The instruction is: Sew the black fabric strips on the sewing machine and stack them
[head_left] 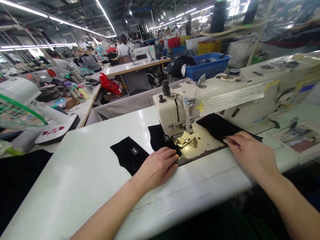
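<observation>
Head view: my left grip (157,167) rests fingers-down on the near end of the middle black cloth (157,136), just left of the sewing machine's (173,113) foot (185,141); I cannot tell whether I pinch it or only press. That cloth runs away from my fingertips, slanting toward the worktop's (87,161) far left corner. Right of the foot, the right black cloth (217,124) slants the same way, from far left to near right. My right grip (253,153), the nearer one, has its fingertips drawn together at that cloth's front side; whether they hold it is unclear. A labelled black cloth (129,154) lies beyond my left wrist.
</observation>
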`<control>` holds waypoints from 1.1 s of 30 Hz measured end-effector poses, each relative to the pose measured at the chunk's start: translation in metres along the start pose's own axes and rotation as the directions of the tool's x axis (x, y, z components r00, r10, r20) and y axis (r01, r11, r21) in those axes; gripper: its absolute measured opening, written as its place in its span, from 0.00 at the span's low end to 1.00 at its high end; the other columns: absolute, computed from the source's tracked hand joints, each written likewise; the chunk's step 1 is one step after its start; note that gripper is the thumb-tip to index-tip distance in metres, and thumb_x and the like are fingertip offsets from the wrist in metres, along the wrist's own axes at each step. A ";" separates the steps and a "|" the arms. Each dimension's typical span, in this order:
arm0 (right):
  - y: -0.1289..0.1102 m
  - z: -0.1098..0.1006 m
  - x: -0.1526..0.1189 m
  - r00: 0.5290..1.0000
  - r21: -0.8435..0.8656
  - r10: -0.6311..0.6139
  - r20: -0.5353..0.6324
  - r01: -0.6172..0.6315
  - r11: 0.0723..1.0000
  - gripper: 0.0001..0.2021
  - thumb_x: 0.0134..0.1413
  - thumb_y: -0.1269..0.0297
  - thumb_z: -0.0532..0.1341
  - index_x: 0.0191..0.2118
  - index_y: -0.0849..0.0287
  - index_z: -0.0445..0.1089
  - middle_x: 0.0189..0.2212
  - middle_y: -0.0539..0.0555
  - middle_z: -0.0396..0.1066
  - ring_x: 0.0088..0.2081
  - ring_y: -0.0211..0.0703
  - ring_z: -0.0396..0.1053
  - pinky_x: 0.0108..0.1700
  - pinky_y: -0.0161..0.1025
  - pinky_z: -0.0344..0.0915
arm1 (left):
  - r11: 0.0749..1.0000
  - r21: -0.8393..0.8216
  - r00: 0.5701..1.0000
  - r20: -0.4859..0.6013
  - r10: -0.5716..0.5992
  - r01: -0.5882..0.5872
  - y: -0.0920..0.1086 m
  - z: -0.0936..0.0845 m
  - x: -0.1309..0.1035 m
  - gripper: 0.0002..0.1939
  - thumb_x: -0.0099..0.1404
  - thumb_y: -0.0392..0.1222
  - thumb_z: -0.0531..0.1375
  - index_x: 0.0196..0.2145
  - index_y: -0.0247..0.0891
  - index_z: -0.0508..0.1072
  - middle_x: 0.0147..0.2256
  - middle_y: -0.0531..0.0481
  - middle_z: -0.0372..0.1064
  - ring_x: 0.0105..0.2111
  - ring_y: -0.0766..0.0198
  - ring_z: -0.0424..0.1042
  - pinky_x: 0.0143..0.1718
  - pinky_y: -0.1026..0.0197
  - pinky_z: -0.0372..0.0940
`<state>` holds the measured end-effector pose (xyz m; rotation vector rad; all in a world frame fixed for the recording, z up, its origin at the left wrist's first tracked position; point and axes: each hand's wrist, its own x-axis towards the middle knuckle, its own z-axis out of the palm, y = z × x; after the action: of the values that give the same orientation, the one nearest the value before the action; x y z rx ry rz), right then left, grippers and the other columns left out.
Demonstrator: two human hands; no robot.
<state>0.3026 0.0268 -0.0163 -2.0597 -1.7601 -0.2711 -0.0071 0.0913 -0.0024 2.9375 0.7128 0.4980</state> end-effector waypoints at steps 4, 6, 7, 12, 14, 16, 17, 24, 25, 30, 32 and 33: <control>0.003 -0.007 0.001 0.997 0.023 0.000 -0.084 0.002 1.000 0.13 0.68 0.61 0.55 0.43 0.56 0.77 0.44 0.51 0.77 0.32 0.40 0.73 0.28 0.38 0.60 | 1.000 -0.001 1.000 -0.014 -0.008 0.008 -0.007 0.000 0.004 0.16 0.75 0.41 0.52 0.49 0.32 0.76 0.49 0.38 0.74 0.50 0.53 0.72 0.51 0.49 0.73; 0.001 -0.012 0.001 0.974 0.055 -0.009 -0.225 0.023 0.998 0.14 0.68 0.60 0.55 0.44 0.58 0.77 0.42 0.53 0.78 0.32 0.41 0.73 0.29 0.37 0.61 | 1.000 -0.002 1.000 -0.014 -0.007 0.007 -0.011 0.000 0.006 0.16 0.75 0.41 0.51 0.49 0.32 0.76 0.49 0.38 0.74 0.50 0.54 0.72 0.51 0.49 0.73; 0.000 -0.016 0.001 0.955 0.068 -0.017 -0.295 0.039 0.997 0.14 0.68 0.59 0.55 0.44 0.59 0.77 0.41 0.54 0.78 0.32 0.41 0.73 0.30 0.37 0.61 | 1.000 -0.001 1.000 -0.013 -0.006 0.006 -0.013 0.000 0.006 0.16 0.75 0.40 0.51 0.49 0.31 0.76 0.49 0.38 0.74 0.50 0.54 0.73 0.51 0.49 0.73; -0.003 -0.032 -0.002 0.899 0.051 -0.010 -0.437 0.036 0.998 0.15 0.69 0.58 0.55 0.42 0.58 0.78 0.38 0.55 0.78 0.31 0.41 0.73 0.31 0.37 0.62 | 1.000 0.010 1.000 -0.006 -0.017 0.017 -0.021 -0.002 0.010 0.16 0.75 0.40 0.51 0.48 0.32 0.76 0.49 0.39 0.74 0.50 0.53 0.72 0.52 0.49 0.72; -0.001 -0.037 -0.004 0.894 0.045 -0.001 -0.449 0.024 0.999 0.14 0.70 0.58 0.55 0.43 0.58 0.77 0.38 0.55 0.78 0.31 0.42 0.73 0.32 0.37 0.62 | 1.000 0.010 1.000 -0.009 -0.021 0.021 -0.023 -0.002 0.011 0.15 0.75 0.41 0.52 0.48 0.33 0.76 0.49 0.39 0.73 0.50 0.54 0.72 0.52 0.49 0.71; 0.002 -0.042 -0.005 0.893 0.028 -0.002 -0.451 0.016 0.999 0.14 0.70 0.58 0.56 0.44 0.58 0.77 0.38 0.55 0.78 0.32 0.42 0.73 0.32 0.37 0.62 | 1.000 0.008 1.000 -0.014 -0.023 0.024 -0.026 -0.002 0.013 0.15 0.75 0.40 0.52 0.48 0.33 0.76 0.49 0.40 0.73 0.50 0.54 0.72 0.53 0.50 0.71; 0.003 -0.044 -0.006 0.891 0.016 -0.005 -0.454 0.014 1.000 0.14 0.70 0.58 0.56 0.44 0.58 0.77 0.38 0.55 0.78 0.32 0.43 0.73 0.32 0.38 0.62 | 1.000 0.008 1.000 -0.016 -0.023 0.023 -0.027 -0.002 0.014 0.15 0.74 0.40 0.52 0.48 0.33 0.76 0.49 0.40 0.73 0.50 0.54 0.72 0.53 0.50 0.71; 0.008 -0.054 -0.009 0.856 -0.030 -0.043 -0.516 0.033 0.999 0.13 0.69 0.60 0.57 0.43 0.62 0.78 0.36 0.56 0.78 0.33 0.46 0.74 0.33 0.38 0.63 | 1.000 0.002 1.000 0.004 0.009 -0.009 -0.037 -0.002 0.018 0.16 0.75 0.39 0.50 0.45 0.32 0.77 0.47 0.40 0.74 0.48 0.55 0.72 0.53 0.52 0.70; 0.009 -0.055 -0.010 0.855 -0.036 -0.045 -0.517 0.030 0.999 0.13 0.69 0.60 0.57 0.43 0.62 0.77 0.36 0.55 0.78 0.33 0.45 0.74 0.33 0.38 0.63 | 1.000 -0.003 1.000 0.003 0.013 -0.013 -0.038 -0.002 0.018 0.16 0.75 0.39 0.50 0.46 0.33 0.77 0.47 0.41 0.74 0.48 0.55 0.72 0.53 0.52 0.69; 0.012 -0.057 -0.013 0.872 -0.060 -0.049 -0.487 0.023 0.998 0.14 0.69 0.59 0.56 0.42 0.61 0.77 0.36 0.55 0.78 0.32 0.46 0.74 0.30 0.40 0.61 | 1.000 -0.023 1.000 0.000 0.020 -0.020 -0.039 -0.004 0.019 0.16 0.75 0.39 0.50 0.47 0.32 0.77 0.47 0.41 0.73 0.49 0.55 0.72 0.55 0.52 0.68; 0.014 -0.058 -0.016 0.883 -0.024 -0.035 -0.468 0.027 0.999 0.15 0.69 0.57 0.56 0.40 0.60 0.77 0.35 0.55 0.78 0.33 0.47 0.75 0.31 0.40 0.63 | 0.999 -0.029 1.000 -0.004 0.019 -0.019 -0.039 -0.005 0.019 0.16 0.75 0.39 0.50 0.47 0.33 0.77 0.47 0.40 0.73 0.48 0.55 0.72 0.54 0.51 0.68; 0.014 -0.059 -0.017 0.888 0.019 -0.011 -0.459 0.022 1.000 0.17 0.68 0.55 0.55 0.39 0.60 0.77 0.35 0.56 0.78 0.33 0.48 0.75 0.33 0.41 0.64 | 0.999 -0.034 1.000 -0.009 0.020 -0.021 -0.040 -0.005 0.019 0.16 0.75 0.39 0.50 0.47 0.33 0.77 0.47 0.40 0.74 0.48 0.56 0.72 0.54 0.51 0.68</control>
<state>0.3205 -0.0155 0.0274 -1.7745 -1.4774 -0.6803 -0.0097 0.1354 0.0022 2.9155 0.6692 0.5199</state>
